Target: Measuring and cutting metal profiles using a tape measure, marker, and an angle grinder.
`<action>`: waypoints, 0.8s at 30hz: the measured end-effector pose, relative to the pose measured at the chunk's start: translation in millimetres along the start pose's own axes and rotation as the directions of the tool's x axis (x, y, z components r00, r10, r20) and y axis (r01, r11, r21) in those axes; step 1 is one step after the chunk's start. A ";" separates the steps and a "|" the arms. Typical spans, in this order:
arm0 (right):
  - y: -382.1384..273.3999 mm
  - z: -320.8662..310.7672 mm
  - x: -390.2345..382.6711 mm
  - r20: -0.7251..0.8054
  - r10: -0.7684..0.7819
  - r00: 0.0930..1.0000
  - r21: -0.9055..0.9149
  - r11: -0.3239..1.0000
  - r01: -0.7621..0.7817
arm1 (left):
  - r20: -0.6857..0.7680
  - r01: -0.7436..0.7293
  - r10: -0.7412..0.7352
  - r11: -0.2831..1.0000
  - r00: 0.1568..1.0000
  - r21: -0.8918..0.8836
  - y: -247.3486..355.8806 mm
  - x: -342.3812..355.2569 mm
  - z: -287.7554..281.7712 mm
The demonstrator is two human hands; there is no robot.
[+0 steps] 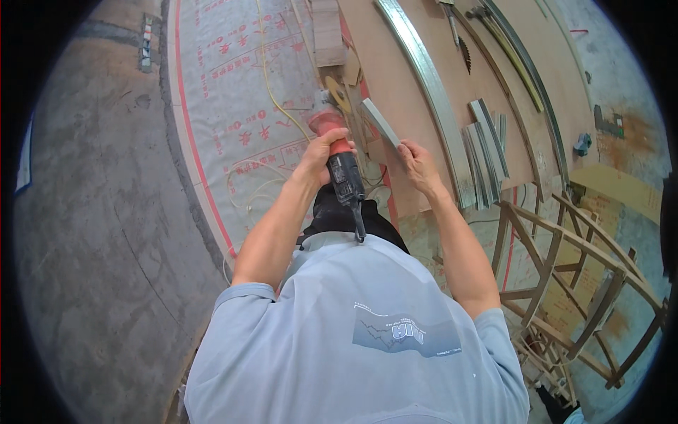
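My left hand (320, 157) is wrapped round the red and black body of an angle grinder (346, 177). The tool points away from me, with a yellowish disc (337, 95) at its far end and its cord end near my waist. Between the fingers of my right hand (421, 167) is a short, straight metal strip (380, 121), its free end tilted up and left toward the disc. Strip and disc are apart. Close to my right hand, several similar cut metal strips (482, 161) lie in a bundle on the wooden board (395, 85).
A long shiny metal channel (422, 63) runs along the board. Beyond it lie a hand saw (458, 39) and dark curved strips (519, 53). A wooden stepped frame (558, 247) stands at right. Printed protective sheeting (226, 92) covers the floor left, crossed by a yellow cord (267, 78).
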State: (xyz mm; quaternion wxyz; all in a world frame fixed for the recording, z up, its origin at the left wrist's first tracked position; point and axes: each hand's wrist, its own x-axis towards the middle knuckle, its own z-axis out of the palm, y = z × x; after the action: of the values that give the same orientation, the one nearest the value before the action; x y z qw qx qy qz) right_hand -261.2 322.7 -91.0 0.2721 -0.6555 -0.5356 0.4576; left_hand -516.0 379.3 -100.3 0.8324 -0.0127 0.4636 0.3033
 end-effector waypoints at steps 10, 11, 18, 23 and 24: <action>5.4 -6.6 14.8 0.139 0.053 0.989 -0.071 0.997 -0.043 | 0.008 -0.023 0.022 0.997 1.000 0.078 -8.2 19.7 14.1; 3.3 -6.5 14.3 0.134 0.067 0.989 -0.092 0.994 -0.055 | 0.002 -0.022 0.022 0.997 1.000 0.080 -8.3 20.0 16.1; 11.3 -5.5 18.5 0.136 0.076 0.988 -0.098 0.993 -0.062 | -0.022 -0.080 0.084 0.986 0.996 0.146 -1.6 1.0 36.7; 14.1 -4.0 17.7 0.143 0.081 0.986 0.025 0.996 -0.086 | -0.025 -0.116 0.123 0.976 0.992 0.186 5.1 -26.6 52.7; 13.1 -4.8 17.9 0.144 0.078 0.986 0.026 0.996 -0.083 | -0.002 -0.137 0.141 0.970 0.990 0.202 6.0 -30.8 53.8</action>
State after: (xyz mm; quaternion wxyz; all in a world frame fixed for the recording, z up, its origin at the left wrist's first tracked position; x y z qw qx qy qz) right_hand -250.9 336.7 -105.6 0.2246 -0.6377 -0.5196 0.5224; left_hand -489.9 385.3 -44.1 0.8023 0.1014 0.4985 0.3123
